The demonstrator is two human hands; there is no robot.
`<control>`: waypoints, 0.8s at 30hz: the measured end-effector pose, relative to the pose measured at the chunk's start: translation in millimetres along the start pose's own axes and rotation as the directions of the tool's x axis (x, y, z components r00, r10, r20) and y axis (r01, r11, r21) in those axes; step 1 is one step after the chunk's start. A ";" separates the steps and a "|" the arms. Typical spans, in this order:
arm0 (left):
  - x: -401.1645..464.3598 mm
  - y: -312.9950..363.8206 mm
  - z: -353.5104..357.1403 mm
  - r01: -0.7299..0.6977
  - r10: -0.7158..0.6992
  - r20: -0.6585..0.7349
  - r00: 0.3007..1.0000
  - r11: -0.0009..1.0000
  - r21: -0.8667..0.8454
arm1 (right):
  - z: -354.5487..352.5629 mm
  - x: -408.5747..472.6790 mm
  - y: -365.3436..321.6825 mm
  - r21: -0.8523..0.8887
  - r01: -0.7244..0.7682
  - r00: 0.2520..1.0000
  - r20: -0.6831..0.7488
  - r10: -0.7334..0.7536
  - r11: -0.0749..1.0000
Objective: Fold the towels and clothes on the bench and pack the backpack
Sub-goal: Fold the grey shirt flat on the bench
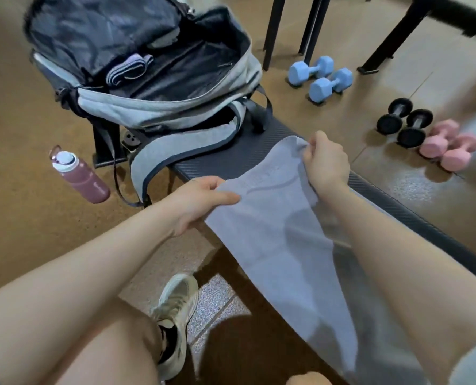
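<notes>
Grey towel (281, 234) runs lengthwise along bench (398, 215), toward backpack (159, 107)

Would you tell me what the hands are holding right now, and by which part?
Both hold the grey towel by its far end: left hand pinches one corner, right hand the other.

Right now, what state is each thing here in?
Backpack: unzipped, wide open on the bench.
Rolled cloth: inside the backpack.
Grey cloth: stretched out, not yet folded.
Left hand: pinching the cloth's edge.
Right hand: gripping its far corner.
Bottle: capped, standing on the floor.
Dumbbells: resting in pairs on the floor.
</notes>
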State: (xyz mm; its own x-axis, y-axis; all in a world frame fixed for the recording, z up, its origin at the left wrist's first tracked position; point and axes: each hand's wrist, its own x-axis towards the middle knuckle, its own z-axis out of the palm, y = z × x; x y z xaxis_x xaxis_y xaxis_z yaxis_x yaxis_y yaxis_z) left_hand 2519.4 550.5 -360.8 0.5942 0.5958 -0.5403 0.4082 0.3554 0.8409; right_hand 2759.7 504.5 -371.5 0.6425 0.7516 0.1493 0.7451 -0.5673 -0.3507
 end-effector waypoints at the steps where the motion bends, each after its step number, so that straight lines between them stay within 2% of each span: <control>1: 1.4 5.5 -4.5 0.010 -0.007 0.041 0.999 0.998 -0.059 | -3.4 5.4 3.0 0.093 -0.040 0.999 -0.008 0.041 0.995; 4: 7.7 14.1 -17.4 -0.005 0.043 0.232 0.972 0.987 -0.164 | -10.4 24.5 11.8 0.341 -0.155 0.986 -0.009 0.168 0.927; 6: 13.1 19.2 -22.4 -0.001 0.079 0.324 0.943 0.972 -0.234 | -16.6 40.3 12.9 0.361 -0.184 0.979 -0.015 0.203 0.914; 8: 18.9 24.1 -24.3 -0.006 0.116 0.364 0.924 0.957 -0.291 | -20.7 50.9 11.4 0.322 -0.151 0.987 -0.009 0.163 0.935; 11: 25.2 33.8 -22.7 -0.041 0.151 0.294 0.944 0.935 -0.352 | -14.0 60.5 9.9 0.380 -0.138 0.990 0.058 0.125 0.915; 14: 32.3 41.1 -22.9 -0.168 0.193 0.024 0.981 0.904 -0.394 | 0.4 70.3 11.0 0.405 -0.175 0.984 0.059 0.165 0.898; 15: 33.8 44.3 -24.7 -0.244 0.228 -0.086 0.970 0.916 -0.319 | 4.3 74.2 10.6 0.407 -0.171 0.985 0.041 0.170 0.897; 16: 36.0 47.0 -27.9 -0.324 0.295 -0.183 0.938 0.932 -0.162 | 8.0 78.4 9.6 0.401 -0.167 0.985 0.024 0.172 0.901; 17: 38.7 49.2 -32.8 -0.385 0.384 -0.262 0.886 0.922 0.050 | 11.0 82.2 7.1 0.393 -0.159 0.985 0.005 0.170 0.906; 18: 42.5 50.5 -38.5 -0.415 0.494 -0.317 0.809 0.863 0.287 | 13.9 86.7 4.4 0.393 -0.149 0.985 -0.018 0.170 0.907; 19: 44.7 53.4 -44.3 -0.400 0.608 -0.340 0.717 0.759 0.514 | 15.8 90.4 0.5 0.407 -0.138 0.985 -0.042 0.169 0.903; 21: 51.6 55.6 -56.9 -0.304 0.806 -0.263 0.531 0.471 0.828 | 18.5 96.9 -8.3 0.496 -0.131 0.987 -0.017 0.160 0.858; 23: 60.9 50.6 -64.1 -0.099 0.885 -0.134 0.446 0.198 0.975 | 21.0 96.0 -14.8 0.554 -0.117 0.990 0.132 0.052 0.824; 24: 63.7 46.8 -62.9 -0.018 0.893 -0.095 0.439 0.115 0.993 | 21.5 90.9 -16.0 0.518 -0.088 0.980 0.198 -0.019 0.851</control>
State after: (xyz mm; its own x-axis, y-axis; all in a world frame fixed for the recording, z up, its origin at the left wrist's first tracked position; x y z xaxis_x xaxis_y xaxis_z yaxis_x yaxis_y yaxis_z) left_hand 2532.7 650.4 -353.8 0.5595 0.6477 0.5171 0.7243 -0.6854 0.0748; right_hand 2802.4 589.1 -372.2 0.5802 0.8140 -0.0298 0.4851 -0.3747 -0.7901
